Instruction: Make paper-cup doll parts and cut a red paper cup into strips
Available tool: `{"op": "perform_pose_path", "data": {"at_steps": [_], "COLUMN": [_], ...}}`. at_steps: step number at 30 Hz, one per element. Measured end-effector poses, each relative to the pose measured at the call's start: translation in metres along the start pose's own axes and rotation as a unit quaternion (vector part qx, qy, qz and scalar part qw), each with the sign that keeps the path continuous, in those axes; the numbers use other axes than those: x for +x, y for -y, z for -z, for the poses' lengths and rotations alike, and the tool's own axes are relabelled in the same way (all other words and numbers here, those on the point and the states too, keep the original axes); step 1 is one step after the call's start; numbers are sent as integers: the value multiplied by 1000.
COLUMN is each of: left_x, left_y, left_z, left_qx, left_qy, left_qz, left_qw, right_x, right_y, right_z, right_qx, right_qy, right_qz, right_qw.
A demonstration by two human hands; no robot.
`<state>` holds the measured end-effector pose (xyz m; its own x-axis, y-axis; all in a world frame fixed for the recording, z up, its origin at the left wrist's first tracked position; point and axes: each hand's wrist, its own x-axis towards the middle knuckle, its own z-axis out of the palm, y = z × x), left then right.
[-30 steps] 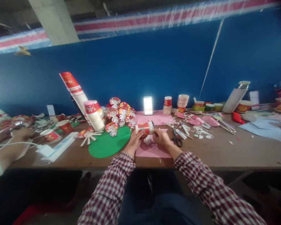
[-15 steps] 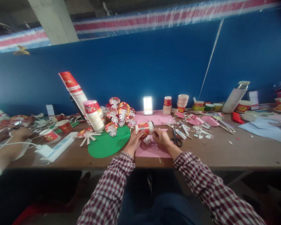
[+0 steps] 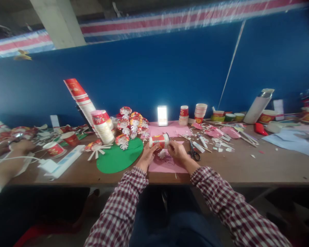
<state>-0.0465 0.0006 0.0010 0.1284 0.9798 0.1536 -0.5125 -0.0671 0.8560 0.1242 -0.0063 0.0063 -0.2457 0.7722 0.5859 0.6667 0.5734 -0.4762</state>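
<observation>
A red and white paper cup [image 3: 158, 139] lies on its side in the air above a pink sheet [image 3: 167, 167]. My left hand [image 3: 147, 156] is closed around its left part, fingers underneath. At the cup's right end, my right hand [image 3: 177, 151] is pinched close against a small dark shape; what exactly its fingers hold is too small to make out. Just below the cup, a white paper cut-out [image 3: 162, 154] rests on the pink sheet, partly hidden by my hands. Black-handled scissors [image 3: 195, 155] lie to the right of my right hand.
A green oval sheet [image 3: 119, 159] carries cup-and-paper figures [image 3: 123, 126] and a cup stack [image 3: 104, 128]. Further left are a power strip [image 3: 68, 161] and another person's arm [image 3: 9, 164]. Glue tubes [image 3: 198, 146], paper scraps and sticks lie to the right. A bright phone-like screen [image 3: 162, 116] stands behind.
Hardly anything differs. Both hands keep their place at the cup, and the cup has turned very slightly.
</observation>
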Motion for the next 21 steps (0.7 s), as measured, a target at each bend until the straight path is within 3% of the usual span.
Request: {"op": "perform_pose_path", "data": {"at_steps": [9,14,21], "left_x": [-3,-4,-5], "left_y": [-4,-2,-4], "left_z": [-2,-2,-5], "left_qx": [1,8,0], "left_qy": [-2,7,-22], "left_qz": [6,14,11], "left_qw": [1000,1000,1000], "right_x": [-1,0,0], "right_y": [1,3,1], "right_z": [3,4,1], "right_qx": [34,7,-25], "right_qy": [-20,-14,6], "right_qz": [-5,-8,0], "right_qw": [999,1000,1000]}}
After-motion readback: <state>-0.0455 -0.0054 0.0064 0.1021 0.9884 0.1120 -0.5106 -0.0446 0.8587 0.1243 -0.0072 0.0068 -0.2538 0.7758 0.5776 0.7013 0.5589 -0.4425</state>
